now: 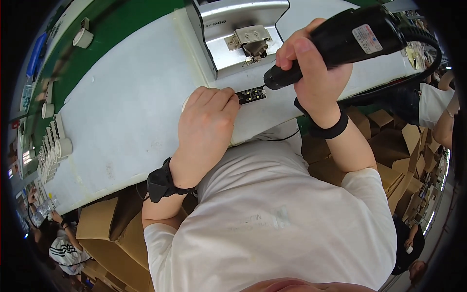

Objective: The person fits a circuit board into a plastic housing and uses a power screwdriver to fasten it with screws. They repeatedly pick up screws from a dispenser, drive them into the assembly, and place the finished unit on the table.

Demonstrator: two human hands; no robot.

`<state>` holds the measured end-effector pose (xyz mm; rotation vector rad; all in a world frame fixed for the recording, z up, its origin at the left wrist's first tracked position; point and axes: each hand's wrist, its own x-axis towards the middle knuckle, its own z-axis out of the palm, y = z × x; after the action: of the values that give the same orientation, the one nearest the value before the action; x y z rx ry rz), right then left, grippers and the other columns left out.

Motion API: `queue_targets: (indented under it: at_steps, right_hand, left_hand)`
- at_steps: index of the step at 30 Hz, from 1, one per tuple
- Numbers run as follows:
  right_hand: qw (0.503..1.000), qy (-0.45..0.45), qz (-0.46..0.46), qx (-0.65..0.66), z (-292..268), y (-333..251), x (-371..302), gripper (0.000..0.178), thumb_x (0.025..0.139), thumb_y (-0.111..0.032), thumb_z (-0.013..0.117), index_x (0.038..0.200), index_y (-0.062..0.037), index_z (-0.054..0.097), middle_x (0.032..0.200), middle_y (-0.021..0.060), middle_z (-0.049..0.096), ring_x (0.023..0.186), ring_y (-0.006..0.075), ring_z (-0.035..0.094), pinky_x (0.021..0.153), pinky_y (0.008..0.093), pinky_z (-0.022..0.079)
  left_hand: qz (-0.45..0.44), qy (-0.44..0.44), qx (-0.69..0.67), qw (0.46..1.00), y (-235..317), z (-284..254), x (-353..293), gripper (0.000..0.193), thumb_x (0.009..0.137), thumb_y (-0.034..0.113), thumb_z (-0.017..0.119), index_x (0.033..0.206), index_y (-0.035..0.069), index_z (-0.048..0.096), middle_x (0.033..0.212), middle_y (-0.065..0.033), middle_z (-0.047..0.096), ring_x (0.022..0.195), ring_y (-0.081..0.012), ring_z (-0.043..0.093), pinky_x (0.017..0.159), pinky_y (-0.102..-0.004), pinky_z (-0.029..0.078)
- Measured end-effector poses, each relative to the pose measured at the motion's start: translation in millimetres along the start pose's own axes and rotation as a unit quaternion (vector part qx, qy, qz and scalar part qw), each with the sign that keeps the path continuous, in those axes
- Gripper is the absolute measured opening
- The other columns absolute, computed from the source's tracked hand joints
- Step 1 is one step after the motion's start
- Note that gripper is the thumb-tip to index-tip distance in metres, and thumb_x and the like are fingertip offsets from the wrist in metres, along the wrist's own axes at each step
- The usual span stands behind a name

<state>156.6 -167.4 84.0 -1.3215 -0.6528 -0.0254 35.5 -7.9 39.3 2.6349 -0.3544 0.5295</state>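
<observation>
A small black circuit board (253,95) lies on the white worktop (136,107), just in front of a silver screw feeder (228,56). My left hand (206,119) is closed over the board's left end and hides that part; a bit of a white rounded piece shows at the hand's left edge. In my right hand (321,78) is a black electric screwdriver (343,44), fingers wrapped round its body. The screwdriver is tilted, its tip down at the board's right end. Whether the tip touches a screw is too small to tell.
White parts with round ends (63,146) stand in a row at the left, and another white part (83,38) lies on the green belt. The screwdriver's black cable (438,53) loops at the right. Open cardboard boxes (104,228) flank me below the table. Other people are nearby.
</observation>
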Motion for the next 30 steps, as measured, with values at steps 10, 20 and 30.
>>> queue_targets:
  at_steps: [10, 20, 30]
  right_hand:
    - [0.995, -0.043, -0.002, -0.095, 2.2, 0.7, 1.7, 0.016, 0.093, -0.005, 0.058, 0.104, 0.0021, 0.050, 0.073, 0.0099, 0.057, 0.060, 0.0188, 0.054, 0.061, 0.0371, 0.051]
    - [0.993, 0.043, -0.003, 0.108, -21.4, -45.5, -1.3, 0.032, 0.095, -0.019, 0.054, 0.123, -0.0045, 0.047, 0.084, 0.0079, 0.055, 0.071, 0.0210, 0.053, 0.075, 0.0431, 0.048]
    - [0.889, 0.435, 0.105, 0.090, -115.2, -6.9, -73.5, 0.036, 0.099, -0.039, 0.051, 0.109, -0.0046, 0.056, 0.087, 0.0080, 0.064, 0.081, 0.0185, 0.059, 0.074, 0.0328, 0.049]
  left_hand:
    - [0.005, 0.001, 0.001, 1.000, -3.6, 0.6, 0.9, 0.019, 0.073, 0.005, 0.065, 0.091, 0.000, 0.069, 0.098, -0.0076, 0.067, 0.091, -0.0233, 0.062, 0.086, -0.0349, 0.048]
    - [0.019, -0.022, -0.051, 0.998, -2.9, -23.1, 8.6, 0.025, 0.077, 0.008, 0.073, 0.101, 0.002, 0.067, 0.101, -0.0103, 0.066, 0.098, -0.0279, 0.062, 0.090, -0.0377, 0.048]
    - [-0.060, 0.136, -0.061, 0.987, -62.4, -58.4, 88.8, 0.049, 0.081, 0.020, 0.077, 0.123, 0.000, 0.061, 0.134, -0.0202, 0.056, 0.120, -0.0382, 0.056, 0.104, -0.0423, 0.044]
